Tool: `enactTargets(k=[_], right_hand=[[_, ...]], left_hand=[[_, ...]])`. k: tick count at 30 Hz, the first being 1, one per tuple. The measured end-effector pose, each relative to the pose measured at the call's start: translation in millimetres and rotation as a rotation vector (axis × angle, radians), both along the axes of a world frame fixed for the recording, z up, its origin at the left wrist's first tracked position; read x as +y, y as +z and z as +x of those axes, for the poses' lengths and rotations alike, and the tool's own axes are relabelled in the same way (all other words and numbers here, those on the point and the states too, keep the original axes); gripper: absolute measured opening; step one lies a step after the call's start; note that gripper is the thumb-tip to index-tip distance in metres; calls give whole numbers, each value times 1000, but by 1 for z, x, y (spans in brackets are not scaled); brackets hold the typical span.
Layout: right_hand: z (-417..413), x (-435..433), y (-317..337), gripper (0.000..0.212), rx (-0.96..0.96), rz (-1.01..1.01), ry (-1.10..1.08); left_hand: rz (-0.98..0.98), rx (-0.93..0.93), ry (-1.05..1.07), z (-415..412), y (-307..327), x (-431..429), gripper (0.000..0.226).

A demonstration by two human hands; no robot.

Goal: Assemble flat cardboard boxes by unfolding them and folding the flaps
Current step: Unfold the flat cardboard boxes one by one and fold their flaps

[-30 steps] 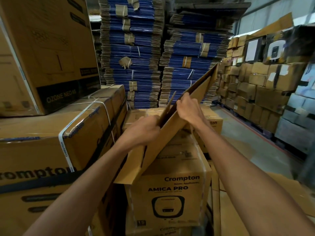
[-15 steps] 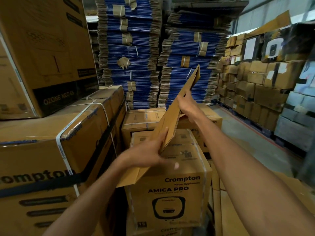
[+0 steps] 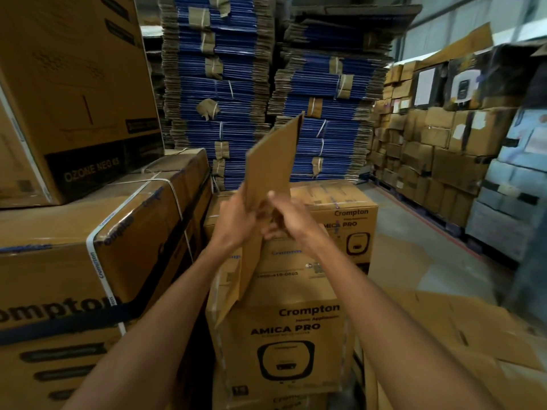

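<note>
I hold a flat brown cardboard box (image 3: 273,161) nearly upright in front of me, its top corner pointing up and its lower end hanging down over a packed Crompton carton. My left hand (image 3: 236,223) grips its left side at mid-height. My right hand (image 3: 285,216) is closed on the same middle part from the right, close against the left hand. The fingers of both hands overlap there and the fold between them is blurred.
A packed "AMICA PRO" carton (image 3: 284,341) stands directly below my hands. Strapped Crompton cartons (image 3: 88,261) rise on the left. Tall stacks of blue flat boxes (image 3: 219,84) stand behind. Flat cardboard sheets (image 3: 461,335) lie on the floor at right, and a wall of cartons (image 3: 444,155) lines the aisle.
The flat box has swung from a long slant to nearly upright. My right hand has slid down from its upper edge to meet my left hand at the middle.
</note>
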State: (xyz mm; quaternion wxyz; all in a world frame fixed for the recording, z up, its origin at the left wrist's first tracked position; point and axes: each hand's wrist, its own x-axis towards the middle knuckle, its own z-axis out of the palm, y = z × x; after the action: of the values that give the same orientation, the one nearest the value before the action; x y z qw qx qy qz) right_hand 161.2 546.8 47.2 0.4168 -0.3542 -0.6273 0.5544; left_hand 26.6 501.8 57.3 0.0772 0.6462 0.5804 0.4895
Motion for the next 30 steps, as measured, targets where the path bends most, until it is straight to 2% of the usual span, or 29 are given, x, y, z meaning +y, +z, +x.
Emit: enactTargets(k=[3, 5, 7, 10, 13, 15, 17, 20, 22, 26, 30], right_hand=[[-6, -29, -23, 66, -159, -156, 185], [-10, -43, -42, 78, -161, -348, 308], [-14, -45, -63, 85, -11, -452, 270], [-14, -43, -91, 95, 406, -551, 24], [-6, -46, -123, 87, 577, -586, -170], [4, -46, -142, 75, 706, -629, -311], [20, -43, -160, 64, 761, -683, -493], [50, -39, -187, 63, 779, -766, -655], [67, -38, -200, 56, 788, -791, -671], [80, -36, -205, 31, 675, -768, -689], [90, -35, -206, 40, 683, -730, -677]], left_hand=[[-4, -263, 125, -11, 11, 11, 37], [8, -528, 214, -18, 1, 20, 32], [6, -873, 234, -14, -18, 19, 33], [-14, -1283, 141, 6, -54, 8, 35], [-77, -1478, 124, 28, -97, -2, 24], [-98, -1607, 148, 43, -129, -10, 25], [-120, -1673, 164, 53, -159, -20, 32], [-214, -1673, 188, 60, -189, -32, 40], [-274, -1701, 191, 58, -198, -38, 43], [-345, -1717, 135, 47, -206, -48, 33], [-329, -1627, 73, 39, -207, -52, 38]])
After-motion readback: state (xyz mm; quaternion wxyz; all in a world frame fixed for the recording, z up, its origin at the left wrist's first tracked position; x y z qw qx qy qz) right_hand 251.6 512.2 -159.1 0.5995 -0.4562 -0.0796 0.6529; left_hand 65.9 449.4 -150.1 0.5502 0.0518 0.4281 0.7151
